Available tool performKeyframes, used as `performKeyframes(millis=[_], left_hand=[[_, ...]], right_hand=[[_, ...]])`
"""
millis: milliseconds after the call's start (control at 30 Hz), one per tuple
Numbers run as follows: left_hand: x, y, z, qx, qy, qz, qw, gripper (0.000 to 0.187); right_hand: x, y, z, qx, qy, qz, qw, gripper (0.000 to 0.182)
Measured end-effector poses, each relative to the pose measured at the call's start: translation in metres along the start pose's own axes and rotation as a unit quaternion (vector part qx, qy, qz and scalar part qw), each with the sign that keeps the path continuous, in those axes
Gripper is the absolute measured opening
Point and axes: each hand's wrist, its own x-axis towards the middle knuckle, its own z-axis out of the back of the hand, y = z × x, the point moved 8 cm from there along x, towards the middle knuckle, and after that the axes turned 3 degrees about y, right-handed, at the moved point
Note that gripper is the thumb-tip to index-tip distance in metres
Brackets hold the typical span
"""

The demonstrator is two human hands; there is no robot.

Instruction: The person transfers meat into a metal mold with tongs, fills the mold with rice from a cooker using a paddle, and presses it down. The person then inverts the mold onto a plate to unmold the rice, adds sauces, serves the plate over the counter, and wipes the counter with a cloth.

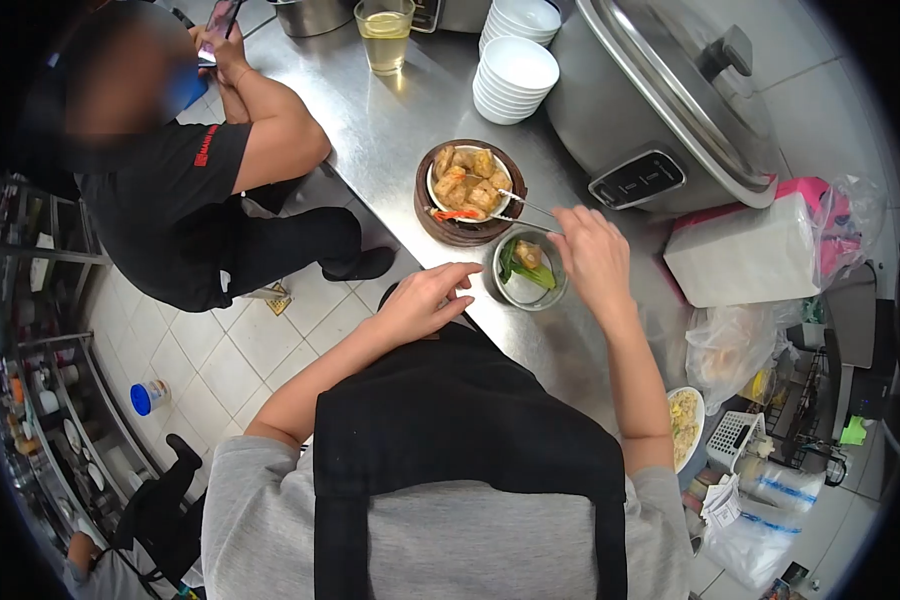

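My right hand is closed on metal tongs, whose tips reach into the white bowl in a round wooden steamer. Chunks of light-brown food fill that bowl, with a red strip at its near side. Between my hands stands a metal bowl with white contents, green leafy vegetable and a brown piece of food. My left hand hovers by the counter's edge, left of the metal bowl, its fingers loosely bent and apart, holding nothing.
Stacked white bowls and a glass of yellowish drink stand farther back on the steel counter. A large cooker and a tissue pack are at right. At left, a seated person holds a phone.
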Motion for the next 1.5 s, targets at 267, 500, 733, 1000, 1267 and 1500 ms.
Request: performKeyframes(millis=[267, 500, 733, 1000, 1267, 1500], left_hand=[[-0.014, 0.013, 0.030, -0.009, -0.071, 0.022, 0.997, 0.041], [-0.007, 0.018, 0.039, -0.012, -0.059, 0.028, 0.998, 0.041], [0.000, 0.019, 0.037, -0.012, -0.033, 0.023, 0.999, 0.038], [0.014, 0.008, 0.025, -0.015, -0.002, -0.010, 1.000, 0.038], [0.008, 0.010, 0.026, -0.024, 0.005, -0.009, 1.000, 0.038], [-0.003, 0.019, 0.041, -0.014, -0.024, 0.020, 0.999, 0.036]], right_hand=[[0.037, 0.007, -0.015, -0.105, 0.091, 0.140, 0.980, 0.023], [0.030, -0.042, -0.017, 0.100, 0.115, -0.042, 0.987, 0.019], [-0.053, -0.054, 0.032, 0.089, 0.090, -0.154, 0.980, 0.019], [-0.069, -0.046, 0.011, -0.026, 0.198, -0.200, 0.959, 0.015], [-0.048, -0.040, 0.015, -0.063, 0.185, -0.137, 0.971, 0.016], [0.002, -0.021, 0.029, -0.031, 0.061, -0.090, 0.994, 0.017]])
